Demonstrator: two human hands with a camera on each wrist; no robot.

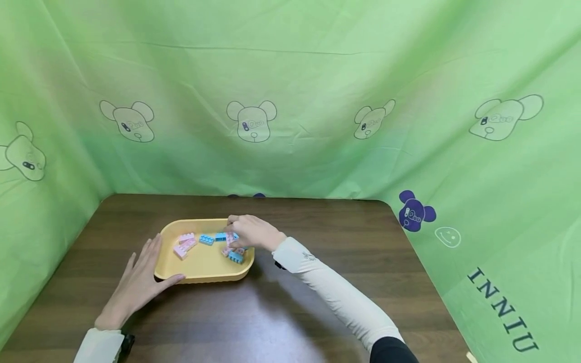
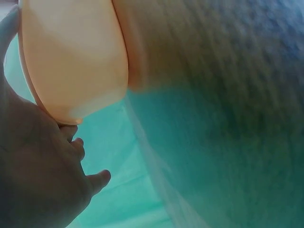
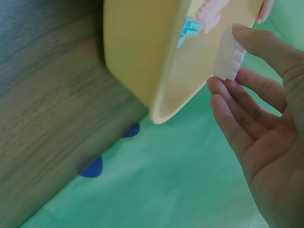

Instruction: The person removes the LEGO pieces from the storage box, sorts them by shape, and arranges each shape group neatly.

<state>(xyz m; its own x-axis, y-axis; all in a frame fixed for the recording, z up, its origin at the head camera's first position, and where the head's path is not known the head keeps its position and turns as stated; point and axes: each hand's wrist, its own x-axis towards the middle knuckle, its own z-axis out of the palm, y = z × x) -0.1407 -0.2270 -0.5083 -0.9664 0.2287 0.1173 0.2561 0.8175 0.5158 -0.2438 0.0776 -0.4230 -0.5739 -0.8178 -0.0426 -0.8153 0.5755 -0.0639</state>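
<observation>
A shallow yellow tray [image 1: 204,268] on the table holds several pink and blue toy building bricks. My left hand [image 1: 140,282] rests against its left end, fingers straight along the rim and thumb at the front side. In the left wrist view, that hand [image 2: 42,161] touches the tray wall [image 2: 76,52]. Over the right part of the tray, my right hand [image 1: 253,233] pinches a pale pink brick [image 3: 229,57] between thumb and fingertips. Pink bricks [image 1: 183,246] lie at the left of the tray, a blue brick [image 1: 206,240] near the middle. Another blue brick [image 1: 235,257] lies below the right hand.
The brown wooden table [image 1: 345,252] extends to the right and in front of the tray. A green curtain [image 1: 308,166] printed with bear heads hangs behind and on both sides.
</observation>
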